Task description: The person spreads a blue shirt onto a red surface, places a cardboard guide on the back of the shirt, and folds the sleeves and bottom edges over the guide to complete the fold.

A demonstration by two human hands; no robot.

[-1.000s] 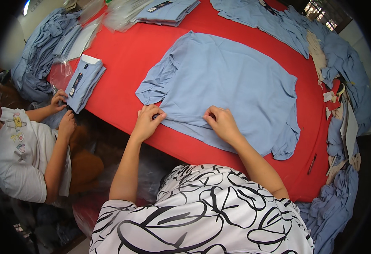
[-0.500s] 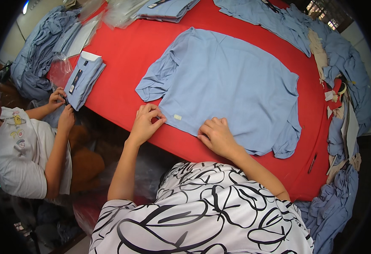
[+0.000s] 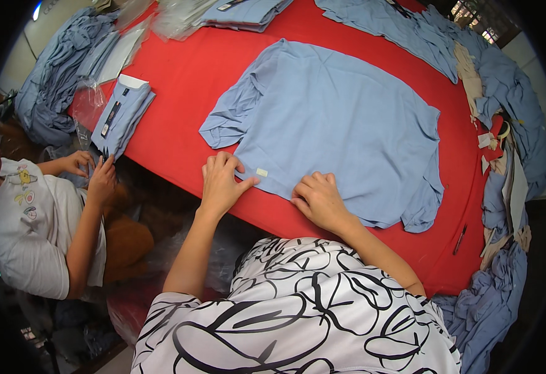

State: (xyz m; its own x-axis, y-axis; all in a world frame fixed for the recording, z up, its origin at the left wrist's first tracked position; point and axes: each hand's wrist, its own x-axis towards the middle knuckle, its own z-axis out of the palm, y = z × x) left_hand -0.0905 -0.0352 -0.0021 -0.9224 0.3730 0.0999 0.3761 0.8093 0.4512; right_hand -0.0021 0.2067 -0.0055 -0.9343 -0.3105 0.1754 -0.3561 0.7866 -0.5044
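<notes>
Partly, the right hand [image 3: 324, 202] hides the blue garment [image 3: 347, 124].

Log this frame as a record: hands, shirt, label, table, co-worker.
left hand: on the shirt, near edge, thumb and fingers apart
right hand: same edge, fingers curled; grip unclear
shirt: light blue, spread out, left sleeve bunched
label: pale, beside left thumb
table: red
co-worker: at left, hands near a folded shirt

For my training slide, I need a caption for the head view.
Left hand and right hand touch a blue garment spread on a red table.
</notes>
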